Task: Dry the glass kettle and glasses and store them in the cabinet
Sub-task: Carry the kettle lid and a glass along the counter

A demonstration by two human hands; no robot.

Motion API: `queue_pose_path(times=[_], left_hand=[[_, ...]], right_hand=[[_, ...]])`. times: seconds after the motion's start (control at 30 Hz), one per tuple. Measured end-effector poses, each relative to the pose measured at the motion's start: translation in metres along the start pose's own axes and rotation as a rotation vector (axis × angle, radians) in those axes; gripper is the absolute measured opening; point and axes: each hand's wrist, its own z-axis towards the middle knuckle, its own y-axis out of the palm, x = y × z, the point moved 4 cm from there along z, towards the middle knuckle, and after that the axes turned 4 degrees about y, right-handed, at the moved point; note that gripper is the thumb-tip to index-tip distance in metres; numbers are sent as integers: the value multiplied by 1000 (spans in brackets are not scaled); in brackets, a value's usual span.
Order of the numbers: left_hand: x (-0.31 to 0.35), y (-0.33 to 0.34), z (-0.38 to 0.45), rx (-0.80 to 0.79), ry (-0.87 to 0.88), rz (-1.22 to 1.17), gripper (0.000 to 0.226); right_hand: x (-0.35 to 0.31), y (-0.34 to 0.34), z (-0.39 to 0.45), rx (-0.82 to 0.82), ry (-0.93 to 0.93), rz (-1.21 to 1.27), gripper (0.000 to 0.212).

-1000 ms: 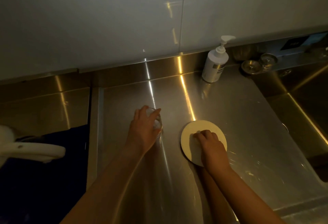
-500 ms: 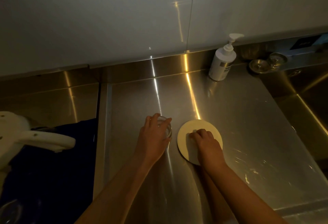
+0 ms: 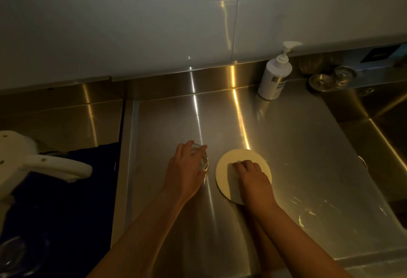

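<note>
A clear drinking glass [image 3: 199, 156] stood upright on the stainless-steel bench [image 3: 297, 145], toward its front edge and left of its middle. The left hand [image 3: 185, 172] came over it from above, fingers and thumb curled round the rim in a firm hold. Just beside the glass, to its right and not touching it, a pale round coaster [image 3: 229, 167] lay flat on the steel. The right hand [image 3: 251, 176] rested on top of the coaster with its fingers bent and pressing down; whether they pinched anything could not be told in the dim light.

At the bench's back edge a white pump bottle [image 3: 275, 77] stood against the raised steel lip, with two small metal sink strainers [image 3: 321, 81] near it at the back right corner. A sink basin [image 3: 378, 128] dropped away along the right edge. Left of the bench, on a separate steel counter, a dark blue cloth [image 3: 66, 200] was spread, carrying a white appliance [image 3: 33, 165] at its far left and another glass [image 3: 17, 255], blurred, at the front left corner. White wall panels [image 3: 132, 24] rose behind.
</note>
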Motion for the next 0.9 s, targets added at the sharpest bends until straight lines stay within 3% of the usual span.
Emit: queue_pose_path(times=[0.17, 0.53, 0.9], left_hand=[[-8, 6, -1, 3, -98, -30, 81], [-9, -7, -30, 13, -205, -68, 87], [-32, -47, -97, 74, -281, -87, 82]], right_hand=[[5, -1, -2, 6, -16, 5, 78], [-3, -2, -5, -10, -105, -83, 86], [-75, -5, -26, 18, -273, -60, 88]])
